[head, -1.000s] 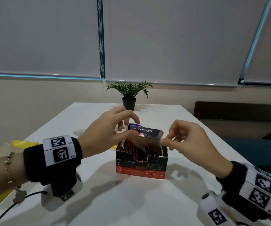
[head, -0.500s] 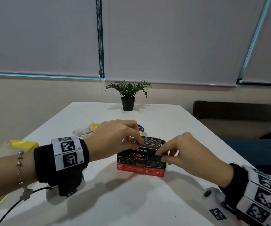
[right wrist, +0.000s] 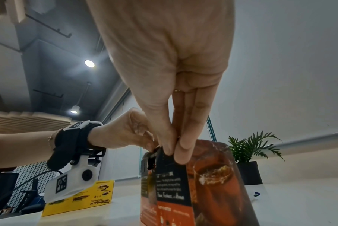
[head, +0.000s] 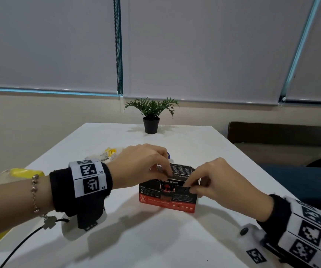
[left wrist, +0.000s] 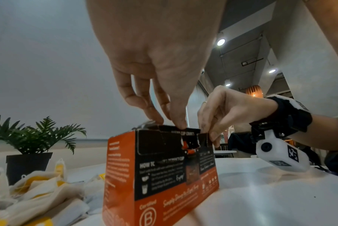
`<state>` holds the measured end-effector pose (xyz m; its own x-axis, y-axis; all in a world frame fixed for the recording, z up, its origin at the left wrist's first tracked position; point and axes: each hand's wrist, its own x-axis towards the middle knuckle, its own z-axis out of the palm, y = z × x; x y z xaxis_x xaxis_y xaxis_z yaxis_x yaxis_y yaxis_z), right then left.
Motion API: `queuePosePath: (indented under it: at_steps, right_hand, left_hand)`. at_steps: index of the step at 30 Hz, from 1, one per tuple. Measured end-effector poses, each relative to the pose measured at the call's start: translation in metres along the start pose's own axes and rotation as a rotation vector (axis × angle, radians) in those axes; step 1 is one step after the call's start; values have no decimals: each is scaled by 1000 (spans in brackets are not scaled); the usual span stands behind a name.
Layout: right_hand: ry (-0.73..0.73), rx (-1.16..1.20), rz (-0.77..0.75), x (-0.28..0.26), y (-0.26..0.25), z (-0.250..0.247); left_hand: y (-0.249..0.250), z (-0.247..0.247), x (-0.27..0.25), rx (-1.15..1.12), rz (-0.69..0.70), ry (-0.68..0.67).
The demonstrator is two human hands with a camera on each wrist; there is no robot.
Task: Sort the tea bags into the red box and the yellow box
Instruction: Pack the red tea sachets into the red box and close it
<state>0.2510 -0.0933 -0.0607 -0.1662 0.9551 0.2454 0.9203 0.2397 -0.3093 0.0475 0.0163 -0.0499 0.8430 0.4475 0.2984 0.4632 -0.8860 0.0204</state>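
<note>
The red box (head: 167,200) of tea stands upright mid-table, its black lid flap folded down over the top. My left hand (head: 166,172) reaches from the left and pinches the lid's edge at the top of the box (left wrist: 160,175). My right hand (head: 189,188) comes from the right, its thumb and fingers (right wrist: 180,151) pinching the front tab at the box's upper right corner. The yellow box (right wrist: 81,197) lies at the table's left edge. Loose white and yellow tea bags (left wrist: 38,191) are heaped behind my left hand, also visible as tea bags (head: 107,154) in the head view.
A small potted plant (head: 151,113) stands at the far end of the white table (head: 155,238). A dark bench (head: 283,132) runs along the right side. A cable trails from my left wrist camera over the near left table surface.
The lid flap, held up above the open box a second ago, has been folded down onto the top. Both hands dropped with it and now pinch at the box's upper front edge.
</note>
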Motion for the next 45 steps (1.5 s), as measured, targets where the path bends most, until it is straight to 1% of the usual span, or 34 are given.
queuePosePath:
  at_steps: [3,5,7,8,9,10,11,13,14,16,18,20,22,23,25,27,29,31,34,37,41,43,45]
  right_hand:
    - [6,48,-8,-1,3,-2]
    - [58,85,-17,-1,7,-7]
    - [129,30,-15,2,11,-11]
    - [134,-18,-7,4,14,-13]
    - [101,-63,9,6,16,-14]
    - [31,-92,32,8,18,-15]
    - [-63,-98,57,9,21,-15]
    - [-237,-78,83,12,23,-14]
    - [-289,-55,81,14,23,-14]
    - [-321,5,89,14,23,-12]
    - [-330,50,109,12,22,-13]
    - [-406,159,111,10,17,-17]
    - [-494,309,81,8,11,-21]
    - [-503,338,59,7,9,-24]
    - [-465,317,26,8,8,-25]
    - [-426,277,28,10,10,-23]
    - [-418,247,39,12,10,-20]
    - [-413,216,36,14,9,-17]
    - [-400,171,14,15,6,-17]
    - [-411,157,0,16,5,-16]
    - [-458,142,6,16,5,-14]
    - [-481,115,26,15,6,-14]
    - [-453,43,78,17,9,-14]
  left_hand:
    - [-5,2,-1,-25,2,-9]
    - [-10,3,0,-49,-14,-48]
    - [-17,8,0,-52,-14,-198]
    - [-18,12,0,-31,-6,-297]
    - [-18,15,-1,-2,-4,-393]
    - [-18,19,-2,28,-9,-465]
    - [-18,22,-3,53,-7,-495]
    - [-17,23,-2,60,-2,-488]
    - [-17,21,-1,40,-13,-485]
    - [-20,19,-1,16,-36,-481]
    - [-24,17,-2,56,-37,-439]
    - [-28,14,-6,132,-36,-397]
    - [-31,9,-8,192,-110,-394]
    - [-32,7,-8,182,-167,-384]
    - [-29,2,-7,71,-276,-332]
    - [-21,-2,-5,-34,-346,-276]
    - [-10,-5,-4,-101,-392,-285]
    - [3,-6,-6,-133,-393,-351]
    - [11,-4,-8,-91,-341,-426]
    - [12,-3,-7,-64,-314,-407]
    - [9,-6,-8,-68,-316,-391]
    - [6,-8,-8,-80,-316,-384]
    - [1,-12,-8,-96,-309,-379]
